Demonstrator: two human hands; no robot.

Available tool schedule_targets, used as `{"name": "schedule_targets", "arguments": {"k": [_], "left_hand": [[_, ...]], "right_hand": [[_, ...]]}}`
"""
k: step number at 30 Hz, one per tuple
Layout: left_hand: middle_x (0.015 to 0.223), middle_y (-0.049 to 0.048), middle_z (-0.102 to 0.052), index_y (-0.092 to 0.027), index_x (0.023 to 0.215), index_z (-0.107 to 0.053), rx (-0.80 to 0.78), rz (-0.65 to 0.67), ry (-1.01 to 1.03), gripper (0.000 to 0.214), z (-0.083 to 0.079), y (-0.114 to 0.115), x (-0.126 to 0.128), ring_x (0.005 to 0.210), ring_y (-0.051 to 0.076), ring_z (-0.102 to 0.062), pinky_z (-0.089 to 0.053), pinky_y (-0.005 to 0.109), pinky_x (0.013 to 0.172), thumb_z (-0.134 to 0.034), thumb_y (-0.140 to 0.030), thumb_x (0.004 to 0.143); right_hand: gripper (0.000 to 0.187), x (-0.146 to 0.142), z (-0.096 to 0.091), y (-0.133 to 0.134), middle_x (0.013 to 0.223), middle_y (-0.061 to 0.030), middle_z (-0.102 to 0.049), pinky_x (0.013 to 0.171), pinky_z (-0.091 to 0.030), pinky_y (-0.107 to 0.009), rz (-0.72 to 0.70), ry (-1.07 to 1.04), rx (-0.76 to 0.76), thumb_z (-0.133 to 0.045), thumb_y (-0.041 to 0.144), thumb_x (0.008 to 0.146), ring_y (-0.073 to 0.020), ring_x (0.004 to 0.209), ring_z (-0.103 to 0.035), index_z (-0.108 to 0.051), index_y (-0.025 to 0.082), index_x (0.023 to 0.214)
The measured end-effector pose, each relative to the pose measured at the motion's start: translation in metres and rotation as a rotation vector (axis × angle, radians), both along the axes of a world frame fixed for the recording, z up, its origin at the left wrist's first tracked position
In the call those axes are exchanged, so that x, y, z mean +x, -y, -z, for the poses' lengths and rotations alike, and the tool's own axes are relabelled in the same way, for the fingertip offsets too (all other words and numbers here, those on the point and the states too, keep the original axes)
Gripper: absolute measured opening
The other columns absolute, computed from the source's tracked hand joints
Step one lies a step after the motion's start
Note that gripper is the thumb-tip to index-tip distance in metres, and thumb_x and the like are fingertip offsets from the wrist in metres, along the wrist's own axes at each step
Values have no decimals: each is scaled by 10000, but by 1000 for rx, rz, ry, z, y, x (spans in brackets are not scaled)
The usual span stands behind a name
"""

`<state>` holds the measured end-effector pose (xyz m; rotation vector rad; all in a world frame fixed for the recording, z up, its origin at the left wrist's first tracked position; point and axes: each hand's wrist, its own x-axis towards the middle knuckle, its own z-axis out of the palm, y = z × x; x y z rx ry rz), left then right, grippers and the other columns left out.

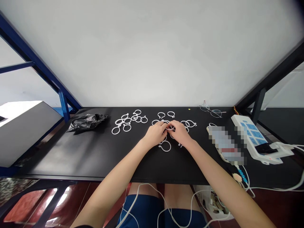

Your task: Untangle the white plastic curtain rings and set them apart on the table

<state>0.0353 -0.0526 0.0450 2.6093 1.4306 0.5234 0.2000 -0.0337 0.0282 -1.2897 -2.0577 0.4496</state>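
Above the middle of the black table, my left hand (156, 134) and my right hand (180, 134) meet, fingers pinched on a white plastic ring (170, 129) between them. The fingertips partly cover it, and its clasp cannot be made out. Loose white rings with small clasps lie around and under both hands, among them a ring (170, 146) just below the left fingers and a pair of overlapping rings (190, 120) right of the right hand. Further left is a scattered group of similar rings (127, 131), some touching or overlapping.
A crumpled black plastic bag (86, 123) lies at left. On the right are eyeglasses (210, 110), a blurred-out phone (223, 145) with a cable, and a white power strip (251, 134) with a plug. White cables (194, 193) hang below the table's front edge.
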Motion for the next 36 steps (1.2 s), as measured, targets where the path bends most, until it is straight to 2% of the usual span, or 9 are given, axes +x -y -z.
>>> {"name": "schedule_targets", "arguments": {"k": [17,36], "left_hand": [[1037,38,-599,-209,1073,-573,22,-1,35,220,-4,2,0,985,168,-575,-503,242,716,-416,-215,919],[1034,38,-600,-219,1072,-575,26,3,48,217,-4,2,0,981,169,-581,-505,241,718,-421,-221,920]], "right_hand": [[58,2,2,-2,799,-23,-616,720,-435,-315,17,-17,53,-604,158,788,-183,752,-567,-588,201,754],[63,2,2,-2,798,-16,-626,730,-442,-316,40,-20,28,-612,145,773,-184,772,-582,-600,204,756]]}}
